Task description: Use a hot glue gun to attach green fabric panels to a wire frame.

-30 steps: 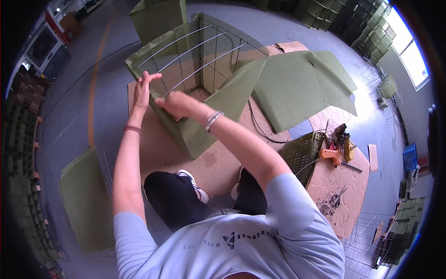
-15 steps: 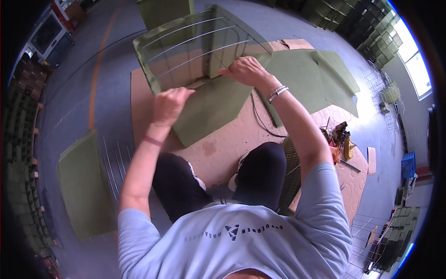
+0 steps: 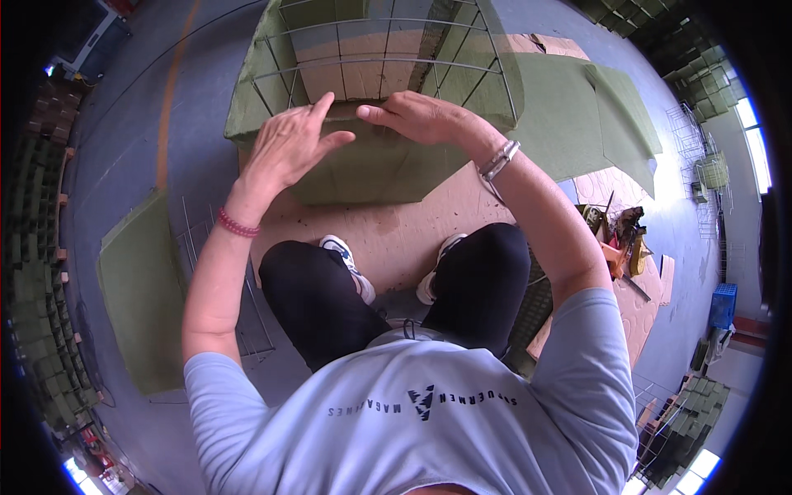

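Note:
A box-shaped wire frame with olive-green sheet on its sides stands on cardboard before my knees. My left hand is at its near left edge, fingers stretched and thumb apart. Close to the near edge, right of the left hand, my right hand has its thumb stuck out to the left and its fingers extended. Neither hand visibly holds anything; whether the fingertips touch the sheet I cannot tell. Below the hands a green panel hangs toward me.
Flat green sheets lie to the right on the cardboard. Orange-handled tools rest near my right knee. Another green panel lies on the floor at left, beside loose wire grids. Stacked green boxes line the far left.
The frame has tilted and come nearer, so its wires and side panels now show plainly. Both hands have opened from a closed hold at its near edge, the left spreading its fingers.

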The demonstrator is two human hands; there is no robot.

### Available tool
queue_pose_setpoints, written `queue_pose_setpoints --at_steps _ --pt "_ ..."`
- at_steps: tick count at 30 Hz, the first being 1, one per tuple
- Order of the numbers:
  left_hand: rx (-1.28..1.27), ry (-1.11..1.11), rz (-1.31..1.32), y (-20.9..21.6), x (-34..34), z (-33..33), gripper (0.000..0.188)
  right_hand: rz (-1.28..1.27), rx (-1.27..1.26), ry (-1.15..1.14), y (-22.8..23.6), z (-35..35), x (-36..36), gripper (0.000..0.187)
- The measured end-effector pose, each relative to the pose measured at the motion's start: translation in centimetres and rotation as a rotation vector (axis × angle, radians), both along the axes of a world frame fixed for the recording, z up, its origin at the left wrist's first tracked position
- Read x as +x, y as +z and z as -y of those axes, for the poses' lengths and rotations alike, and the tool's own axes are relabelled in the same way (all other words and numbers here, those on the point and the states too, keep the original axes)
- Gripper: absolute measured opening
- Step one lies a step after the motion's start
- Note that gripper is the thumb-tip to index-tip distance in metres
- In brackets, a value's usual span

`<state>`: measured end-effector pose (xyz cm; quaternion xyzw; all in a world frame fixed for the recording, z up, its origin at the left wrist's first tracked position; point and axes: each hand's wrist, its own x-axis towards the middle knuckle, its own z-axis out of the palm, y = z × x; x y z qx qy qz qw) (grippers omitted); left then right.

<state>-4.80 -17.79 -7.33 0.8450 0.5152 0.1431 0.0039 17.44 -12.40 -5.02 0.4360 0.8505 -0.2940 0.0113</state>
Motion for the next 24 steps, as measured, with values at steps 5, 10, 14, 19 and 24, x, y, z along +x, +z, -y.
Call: queue_pose_setpoints --at_steps 5,10,14,19,24 --pt "-0.643 0.028 -0.146 3.1 2.5 -3.9 0.098 -0.014 -0.242 -0.130 -1.4 -1.4 -0.4 0.075" --pt "-0.738 0.009 0.197 -1.3 1.3 -6.6 0.097 0.010 0.040 -0.086 -0.6 -1.8 -0.2 0.052" --pt "0.073 0.106 0.406 0.8 3.2 -3.4 0.066 -0.270 0.769 -0.135 0.6 1.6 4.2 0.036" --pt "0.551 -0.145 0.377 -1.2 5.0 -0.1 0.062 -0.429 1.050 0.137 -2.7 5.1 6.6 0.036" --pt "-0.200 0.007 -0.047 0.9 5.3 -1.6 0.081 0.085 0.447 -0.154 -0.4 4.0 4.7 0.061"
